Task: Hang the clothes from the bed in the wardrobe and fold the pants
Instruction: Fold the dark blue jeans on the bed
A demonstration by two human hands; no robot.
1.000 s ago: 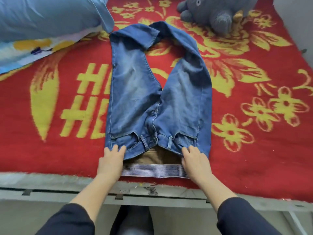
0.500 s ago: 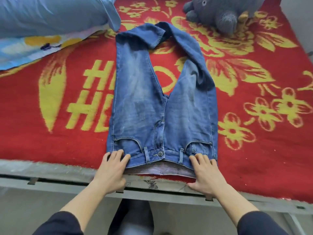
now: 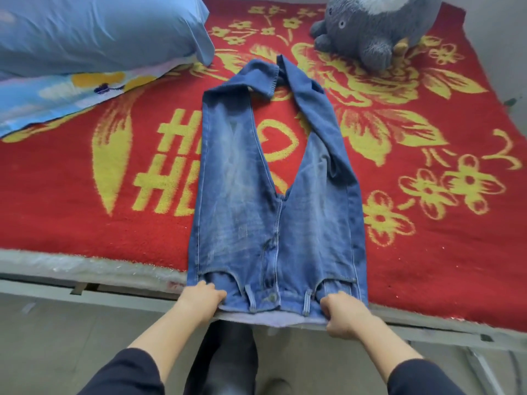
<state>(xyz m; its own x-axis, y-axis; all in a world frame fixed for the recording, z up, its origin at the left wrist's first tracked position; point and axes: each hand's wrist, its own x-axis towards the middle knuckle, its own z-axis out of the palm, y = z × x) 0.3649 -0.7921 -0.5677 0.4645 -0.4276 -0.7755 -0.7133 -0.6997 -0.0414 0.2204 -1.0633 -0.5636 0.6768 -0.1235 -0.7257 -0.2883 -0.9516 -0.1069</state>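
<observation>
2 bare hands hold a pair of blue jeans (image 3: 273, 223) by the waistband. The left hand (image 3: 204, 299) has its grip clamped on the waistband's left corner; the right hand (image 3: 340, 313) has its grip clamped on the right corner, fingers curled over the denim. Between the 2 grips sit the button and 2 belt loops. A moment ago both hands lay flat on the waistband, which rested on the bed; now they are closed on it and the waistband has come back to overhang the bed's front edge (image 3: 114, 289). The legs, earlier bunched, stretch out straighter away from the grips, forming a V. The far left cuff is still folded over. Beyond the jeans lies a red and yellow flowered blanket (image 3: 427, 238). Farther off, a blue pillow (image 3: 94, 32) sits beyond the left grip and a grey plush toy (image 3: 373, 27) beyond the right. The jeans look smoothed and ready for a first fold.
</observation>
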